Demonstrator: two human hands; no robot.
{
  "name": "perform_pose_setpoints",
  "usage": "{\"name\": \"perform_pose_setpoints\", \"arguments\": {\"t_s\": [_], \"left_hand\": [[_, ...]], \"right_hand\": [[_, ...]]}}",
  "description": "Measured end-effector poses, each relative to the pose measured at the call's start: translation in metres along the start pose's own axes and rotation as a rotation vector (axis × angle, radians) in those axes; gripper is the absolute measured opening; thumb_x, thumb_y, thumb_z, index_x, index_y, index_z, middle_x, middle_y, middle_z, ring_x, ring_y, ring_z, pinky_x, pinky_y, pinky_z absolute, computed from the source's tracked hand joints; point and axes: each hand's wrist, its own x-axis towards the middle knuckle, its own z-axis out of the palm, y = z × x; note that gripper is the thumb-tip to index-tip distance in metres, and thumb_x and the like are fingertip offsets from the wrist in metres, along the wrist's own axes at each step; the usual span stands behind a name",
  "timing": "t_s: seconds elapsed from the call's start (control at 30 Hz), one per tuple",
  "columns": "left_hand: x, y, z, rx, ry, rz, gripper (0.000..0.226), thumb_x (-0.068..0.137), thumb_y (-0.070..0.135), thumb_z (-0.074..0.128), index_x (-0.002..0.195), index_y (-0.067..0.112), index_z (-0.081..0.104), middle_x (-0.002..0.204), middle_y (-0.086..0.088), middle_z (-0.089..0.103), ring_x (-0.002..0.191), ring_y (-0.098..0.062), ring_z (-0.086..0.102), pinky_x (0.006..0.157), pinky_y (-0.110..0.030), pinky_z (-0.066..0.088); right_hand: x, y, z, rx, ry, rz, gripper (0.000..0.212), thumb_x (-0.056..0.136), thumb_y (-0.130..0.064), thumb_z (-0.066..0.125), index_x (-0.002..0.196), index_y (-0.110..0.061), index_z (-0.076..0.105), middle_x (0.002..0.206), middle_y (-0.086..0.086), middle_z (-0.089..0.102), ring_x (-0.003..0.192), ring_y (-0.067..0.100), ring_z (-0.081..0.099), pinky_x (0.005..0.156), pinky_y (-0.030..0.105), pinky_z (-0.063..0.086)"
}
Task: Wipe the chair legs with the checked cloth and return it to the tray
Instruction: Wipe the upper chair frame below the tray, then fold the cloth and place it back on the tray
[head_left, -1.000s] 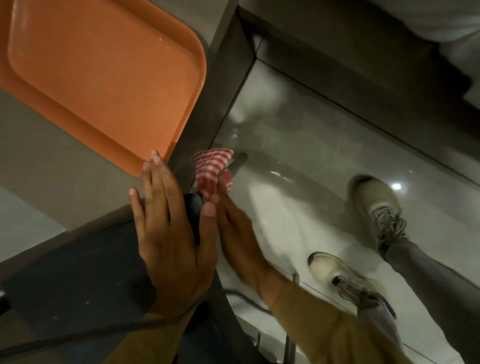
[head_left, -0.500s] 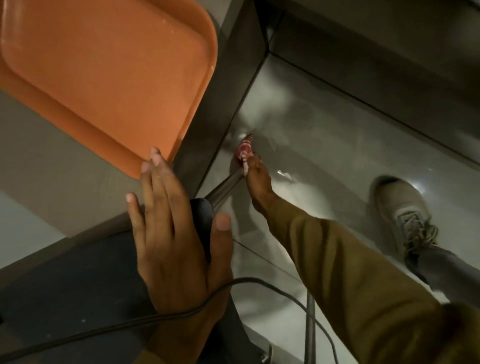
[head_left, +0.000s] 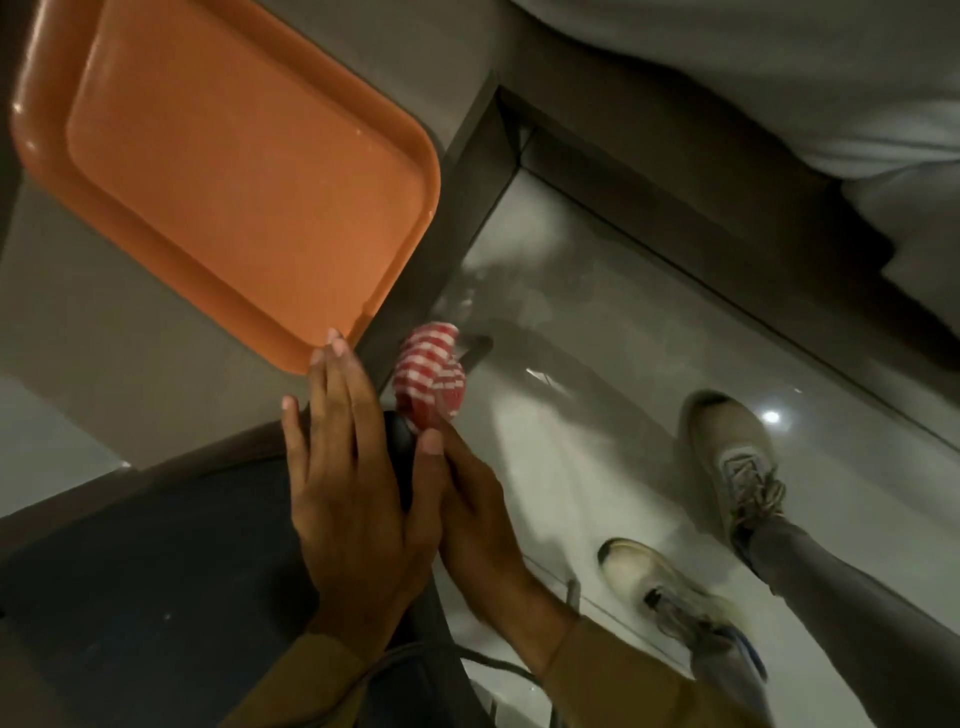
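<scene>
The red-and-white checked cloth (head_left: 430, 375) is bunched in my right hand (head_left: 483, 525), just off the chair seat's front corner and over the dark chair leg (head_left: 477, 347) that slants down to the floor. My left hand (head_left: 358, 483) lies flat, fingers spread, on the dark chair seat (head_left: 156, 587), holding nothing. The orange tray (head_left: 228, 176) sits bare on the grey table at upper left, its near corner almost touching my left fingertips. Most of the chair leg is hidden by the cloth and my hands.
My two feet in beige shoes (head_left: 737, 457) stand on the glossy pale floor (head_left: 571, 431) to the right. A dark table edge (head_left: 457, 208) runs beside the tray. A thin cable (head_left: 498, 667) crosses below my wrists. Something pale (head_left: 779, 78) fills the upper right.
My right hand has come back up from low on the chair leg to the seat corner, bringing the cloth with it. The left hand stays flat on the seat.
</scene>
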Motion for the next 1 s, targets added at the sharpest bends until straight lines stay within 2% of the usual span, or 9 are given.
{"name": "perform_pose_setpoints", "arguments": {"t_s": [0.1,0.2,0.37,0.47,0.67,0.83,0.87,0.93,1.0], "left_hand": [[0.000,0.001,-0.002,-0.003,-0.009,0.000,0.086,0.112,0.060,0.021,0.170,-0.003,0.024,0.182,-0.013,0.023,0.171,-0.027,0.019,0.140,-0.058,0.018],[0.000,-0.001,0.000,-0.009,0.011,0.009,0.088,0.112,0.062,0.013,0.169,-0.004,0.026,0.181,-0.016,0.025,0.170,-0.031,0.021,0.139,-0.061,0.020],[-0.001,-0.004,0.005,-0.039,0.050,0.014,0.089,0.112,0.063,0.012,0.169,-0.004,0.025,0.181,-0.016,0.025,0.171,-0.030,0.020,0.140,-0.059,0.019],[-0.002,-0.004,0.005,-0.038,0.080,0.023,0.088,0.113,0.062,0.013,0.169,-0.004,0.026,0.181,-0.016,0.026,0.171,-0.030,0.021,0.140,-0.058,0.019],[0.000,-0.006,0.008,-0.095,0.055,-0.012,0.087,0.112,0.065,0.011,0.174,0.004,0.019,0.183,-0.008,0.021,0.172,-0.021,0.016,0.143,-0.046,0.008],[0.002,-0.004,-0.004,-0.124,-0.030,-0.023,0.082,0.111,0.063,0.012,0.175,0.013,0.011,0.184,-0.002,0.015,0.171,-0.011,0.011,0.142,-0.036,-0.005],[0.005,-0.003,-0.008,-0.186,-0.059,-0.059,0.081,0.109,0.063,0.013,0.175,0.017,0.006,0.184,0.002,0.012,0.170,-0.007,0.007,0.140,-0.031,-0.011],[0.011,0.003,-0.020,-0.466,-0.097,-0.215,0.077,0.109,0.065,0.016,0.175,0.029,-0.003,0.183,0.015,0.007,0.167,0.005,0.001,0.136,-0.023,-0.016],[0.019,0.014,-0.035,-0.847,-0.029,-0.476,0.072,0.111,0.066,0.024,0.174,0.041,0.001,0.181,0.024,0.008,0.162,0.009,0.004,0.137,-0.026,-0.003]], "right_hand": [[0.023,0.007,-0.005,-0.041,0.067,-0.011,0.038,0.109,-0.037,0.047,0.141,-0.024,0.063,0.139,0.000,0.069,0.132,0.016,0.063,0.112,0.043,0.052],[0.070,0.023,-0.017,-0.119,0.162,0.071,0.038,0.111,-0.034,0.046,0.137,-0.014,0.065,0.133,0.013,0.071,0.125,0.029,0.067,0.107,0.054,0.053],[0.123,0.025,-0.027,-0.086,0.211,0.211,0.049,0.110,-0.043,0.041,0.148,-0.015,0.055,0.146,0.016,0.061,0.135,0.033,0.057,0.118,0.051,0.045],[0.110,0.019,-0.024,-0.112,0.207,0.173,0.044,0.111,-0.039,0.041,0.144,-0.016,0.059,0.142,0.015,0.064,0.131,0.032,0.061,0.114,0.052,0.048],[0.046,-0.010,-0.025,-0.242,0.028,-0.040,0.036,0.110,-0.032,0.047,0.140,-0.018,0.064,0.136,0.007,0.071,0.127,0.022,0.066,0.109,0.049,0.054],[0.026,-0.058,-0.042,-0.187,-0.125,-0.009,0.032,0.110,-0.016,0.049,0.134,-0.002,0.065,0.130,0.021,0.071,0.117,0.028,0.071,0.104,0.045,0.056],[0.023,-0.070,-0.047,-0.153,-0.131,-0.002,0.031,0.110,-0.011,0.048,0.133,0.002,0.064,0.131,0.023,0.071,0.118,0.032,0.070,0.106,0.047,0.054],[0.018,-0.100,-0.056,-0.100,-0.128,0.017,0.031,0.109,-0.003,0.046,0.132,0.006,0.063,0.132,0.023,0.070,0.121,0.040,0.068,0.113,0.054,0.050],[0.015,-0.133,-0.060,-0.049,-0.152,0.055,0.034,0.108,0.001,0.042,0.137,0.005,0.059,0.128,0.020,0.072,0.117,0.038,0.070,0.111,0.054,0.051]]}}
